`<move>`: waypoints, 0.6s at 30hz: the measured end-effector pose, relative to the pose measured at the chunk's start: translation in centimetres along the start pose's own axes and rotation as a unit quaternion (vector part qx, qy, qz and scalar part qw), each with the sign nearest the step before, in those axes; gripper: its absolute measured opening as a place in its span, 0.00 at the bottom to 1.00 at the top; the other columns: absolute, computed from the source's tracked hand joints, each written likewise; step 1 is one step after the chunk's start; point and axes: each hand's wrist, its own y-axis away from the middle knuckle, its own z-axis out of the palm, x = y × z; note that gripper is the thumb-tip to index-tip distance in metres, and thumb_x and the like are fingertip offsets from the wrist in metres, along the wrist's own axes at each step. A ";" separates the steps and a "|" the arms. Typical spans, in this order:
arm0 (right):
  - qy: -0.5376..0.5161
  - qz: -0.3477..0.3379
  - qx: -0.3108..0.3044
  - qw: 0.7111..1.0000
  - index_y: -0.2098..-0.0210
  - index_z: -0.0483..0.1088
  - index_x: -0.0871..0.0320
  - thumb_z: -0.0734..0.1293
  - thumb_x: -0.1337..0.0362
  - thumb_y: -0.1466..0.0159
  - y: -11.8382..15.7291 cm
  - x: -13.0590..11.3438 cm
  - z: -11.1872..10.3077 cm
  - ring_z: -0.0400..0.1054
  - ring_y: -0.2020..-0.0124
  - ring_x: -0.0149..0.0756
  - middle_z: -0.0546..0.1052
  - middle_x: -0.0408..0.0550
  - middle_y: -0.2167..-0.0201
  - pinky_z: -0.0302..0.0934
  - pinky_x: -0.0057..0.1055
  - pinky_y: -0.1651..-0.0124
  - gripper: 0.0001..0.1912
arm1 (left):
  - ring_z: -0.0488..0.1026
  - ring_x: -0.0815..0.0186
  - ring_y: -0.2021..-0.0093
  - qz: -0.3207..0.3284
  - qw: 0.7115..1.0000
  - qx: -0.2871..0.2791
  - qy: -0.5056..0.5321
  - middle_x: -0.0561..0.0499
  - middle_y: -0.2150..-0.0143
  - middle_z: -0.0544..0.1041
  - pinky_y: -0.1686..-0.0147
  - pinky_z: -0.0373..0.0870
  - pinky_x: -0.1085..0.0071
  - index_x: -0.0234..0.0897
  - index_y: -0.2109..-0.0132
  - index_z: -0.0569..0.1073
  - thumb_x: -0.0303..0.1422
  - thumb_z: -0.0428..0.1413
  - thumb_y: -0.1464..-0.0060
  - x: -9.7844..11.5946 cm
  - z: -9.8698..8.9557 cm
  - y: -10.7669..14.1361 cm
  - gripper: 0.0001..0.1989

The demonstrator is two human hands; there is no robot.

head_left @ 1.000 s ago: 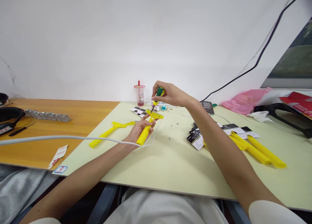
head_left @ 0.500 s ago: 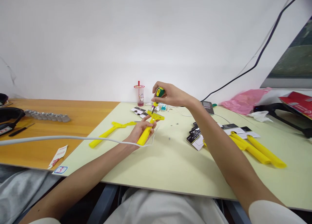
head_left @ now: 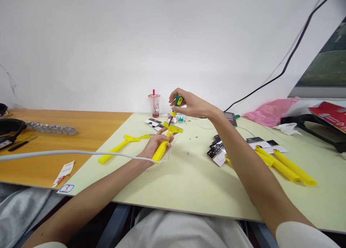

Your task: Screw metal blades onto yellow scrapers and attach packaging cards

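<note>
My left hand (head_left: 156, 145) is wrapped round the handle of a yellow scraper (head_left: 163, 149), its wide head pointing away from me. Above it my right hand (head_left: 190, 103) grips a green and yellow screwdriver (head_left: 178, 100) by the handle. The screwdriver's shaft slants down to the scraper's head; the exact contact at the tip is too small to make out. A second yellow scraper (head_left: 115, 151) lies on the table left of my left hand. Several small screws (head_left: 188, 153) are scattered to the right of the held scraper.
Yellow handles (head_left: 296, 168) and black-and-white cards (head_left: 217, 155) lie on the right of the pale table. A lidded cup (head_left: 155, 106) stands by the wall. A white cable (head_left: 81, 152) crosses in front of my left forearm. Metal sockets (head_left: 51, 127) and a pink bag (head_left: 270, 111) lie farther out.
The screwdriver's handle has turned slightly in my right hand, and its fingers have shifted a little. My left hand and the scraper stay nearly in place.
</note>
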 end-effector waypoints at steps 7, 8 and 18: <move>-0.036 0.000 0.013 0.999 0.51 0.75 0.52 0.75 0.62 0.32 -0.4 0.4 0.3 0.76 0.59 0.41 0.81 0.47 0.59 0.70 0.42 0.53 0.11 | 0.82 0.73 0.64 0.002 1.000 0.003 -0.005 0.35 0.31 0.77 0.73 0.72 0.84 0.44 0.32 0.66 0.10 0.59 0.53 0.1 0.1 -0.1 0.44; -0.034 -0.002 0.016 0.999 0.53 0.75 0.52 0.76 0.60 0.31 -0.4 0.3 0.3 0.75 0.61 0.40 0.81 0.47 0.60 0.69 0.41 0.55 0.10 | 0.82 0.73 0.64 0.003 1.000 -0.001 -0.005 0.35 0.31 0.77 0.73 0.72 0.84 0.44 0.31 0.66 0.10 0.59 0.53 0.1 0.1 -0.1 0.44; -0.029 0.020 -0.034 0.999 0.53 0.74 0.51 0.76 0.65 0.34 -0.2 -0.3 -0.1 0.75 0.58 0.42 0.83 0.49 0.54 0.69 0.40 0.58 0.12 | 0.83 0.73 0.63 -0.003 1.000 -0.001 -0.003 0.34 0.30 0.76 0.73 0.73 0.84 0.44 0.32 0.66 0.10 0.60 0.54 0.0 -0.4 -0.3 0.45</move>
